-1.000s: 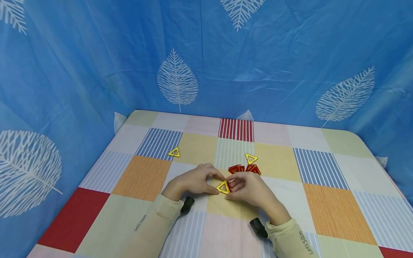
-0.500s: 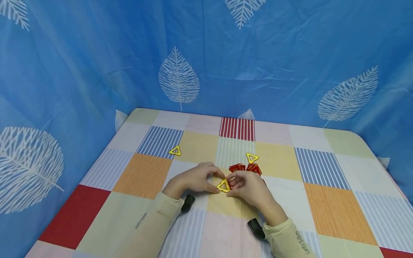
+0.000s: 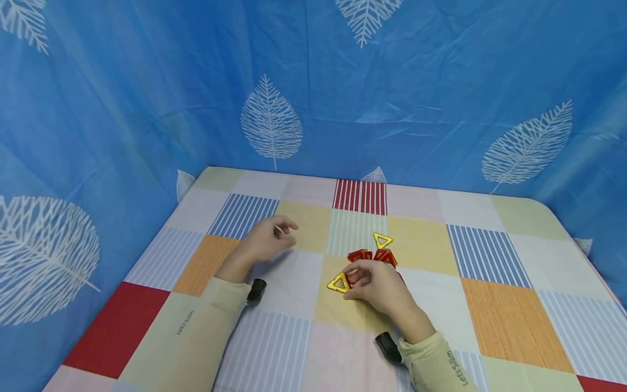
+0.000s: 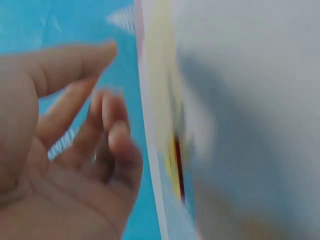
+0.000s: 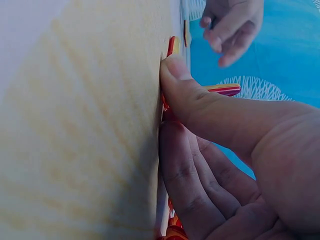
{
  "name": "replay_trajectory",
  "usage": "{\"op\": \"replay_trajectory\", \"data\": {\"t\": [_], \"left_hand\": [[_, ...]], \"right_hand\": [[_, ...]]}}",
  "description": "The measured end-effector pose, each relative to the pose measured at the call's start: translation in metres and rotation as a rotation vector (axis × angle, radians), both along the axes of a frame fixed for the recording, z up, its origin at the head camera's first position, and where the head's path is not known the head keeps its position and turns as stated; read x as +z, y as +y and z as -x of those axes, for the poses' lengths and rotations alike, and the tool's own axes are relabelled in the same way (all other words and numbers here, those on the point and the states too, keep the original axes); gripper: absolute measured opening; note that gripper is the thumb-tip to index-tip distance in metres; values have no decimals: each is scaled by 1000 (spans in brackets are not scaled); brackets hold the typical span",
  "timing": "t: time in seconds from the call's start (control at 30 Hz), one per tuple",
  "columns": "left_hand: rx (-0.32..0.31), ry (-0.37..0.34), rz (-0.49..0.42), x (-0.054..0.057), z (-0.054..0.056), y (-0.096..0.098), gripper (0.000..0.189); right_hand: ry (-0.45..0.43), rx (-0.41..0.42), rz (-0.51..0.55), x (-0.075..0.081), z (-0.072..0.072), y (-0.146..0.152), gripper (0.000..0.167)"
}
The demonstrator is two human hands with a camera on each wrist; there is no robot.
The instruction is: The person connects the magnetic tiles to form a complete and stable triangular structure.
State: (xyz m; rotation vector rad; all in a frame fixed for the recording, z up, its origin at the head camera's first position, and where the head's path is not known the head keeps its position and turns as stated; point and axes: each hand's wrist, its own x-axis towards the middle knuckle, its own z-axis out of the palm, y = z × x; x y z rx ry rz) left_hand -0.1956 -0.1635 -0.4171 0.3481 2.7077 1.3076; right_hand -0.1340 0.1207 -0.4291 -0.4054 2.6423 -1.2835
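Note:
My left hand [image 3: 266,239] is raised at the left, fingers loosely bent, holding nothing. In the left wrist view a blurred yellow and dark red tile edge [image 4: 178,167] shows beyond the hand [image 4: 75,145]. My right hand [image 3: 374,286] pinches a red magnetic tile [image 3: 349,280] between thumb and fingers, mostly hidden by them. Against its left side, a yellow triangular magnetic tile [image 3: 331,285] lies flat on the cloth. From the right wrist, an upright tile [image 5: 224,90] shows beyond the thumb, and the flat tile's edge [image 5: 172,46] lies past the thumb tip.
Just beyond the right hand sit red tile pieces [image 3: 360,255] and another raised red piece [image 3: 385,256]. A yellow triangle [image 3: 382,240] lies behind them. Patchwork cloth [image 3: 421,348] covers the table; a blue leaf-print curtain [image 3: 343,109] encloses its back and sides.
My left hand has let go of the yellow triangle and moved left and away, now covering where another yellow triangle lay. The near triangle lies slightly lower; my right hand stays put.

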Motion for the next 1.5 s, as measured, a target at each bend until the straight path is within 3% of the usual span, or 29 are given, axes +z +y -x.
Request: {"op": "replay_trajectory", "data": {"t": [0.07, 0.2, 0.43, 0.7, 0.9, 1.1, 1.37, 1.5], "left_hand": [[86, -9, 29, 0, 6, -18, 37], [174, -48, 127, 0, 14, -42, 49], [201, -159, 219, -4, 18, -54, 52], [247, -136, 243, -7, 18, -54, 36], [238, -113, 197, -4, 15, -46, 40], [232, -120, 14, 5, 10, -24, 41], [143, -117, -122, 1, 5, 13, 32], [52, -130, -128, -2, -1, 27, 29]], "right_hand": [[0, -4, -6, 0, 0, 0, 36], [2, -21, -17, 0, 1, -1, 36], [3, -27, -26, -3, 2, -3, 37], [-4, -31, -33, -3, 1, -4, 36], [-5, -31, -39, -3, 1, -5, 36], [-6, -40, -48, -2, 0, -4, 37], [-6, -45, -48, -3, -1, -1, 37], [-7, -42, -43, -3, -1, -1, 37]]}}
